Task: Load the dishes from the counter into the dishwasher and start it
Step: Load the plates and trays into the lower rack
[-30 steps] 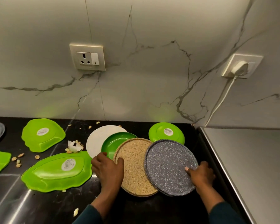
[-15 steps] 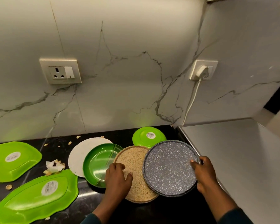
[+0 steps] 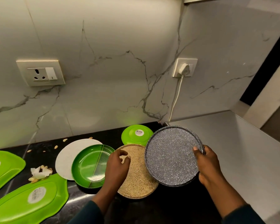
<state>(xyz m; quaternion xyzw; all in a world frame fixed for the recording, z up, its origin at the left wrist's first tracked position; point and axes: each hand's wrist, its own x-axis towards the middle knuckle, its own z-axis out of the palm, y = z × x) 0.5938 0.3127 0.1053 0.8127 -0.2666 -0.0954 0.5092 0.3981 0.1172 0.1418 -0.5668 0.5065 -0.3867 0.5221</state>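
Observation:
A grey speckled round plate [image 3: 170, 156] is tilted up above the black counter [image 3: 45, 146]; my right hand [image 3: 207, 165] grips its right rim, thumb on top. Its left edge overlaps a tan speckled plate [image 3: 139, 180]. My left hand [image 3: 117, 167] rests over the tan plate's left side with fingers curled; whether it grips the rim I cannot tell. Left of it lie a dark green dish [image 3: 89, 165] and a white plate [image 3: 68, 157]. A small lime plate [image 3: 136, 134] lies upside down at the back.
Lime green leaf-shaped platters [image 3: 29, 201] [image 3: 3, 167] lie upside down at the left, with seed shells and a paper scrap [image 3: 39, 172] between them. A grey steel surface [image 3: 242, 159] adjoins the counter on the right. A plugged cord [image 3: 176, 96] hangs down the marble wall.
My right hand has lifted and tilted the grey plate toward the right. My left hand shifted on the tan plate. The view turned right.

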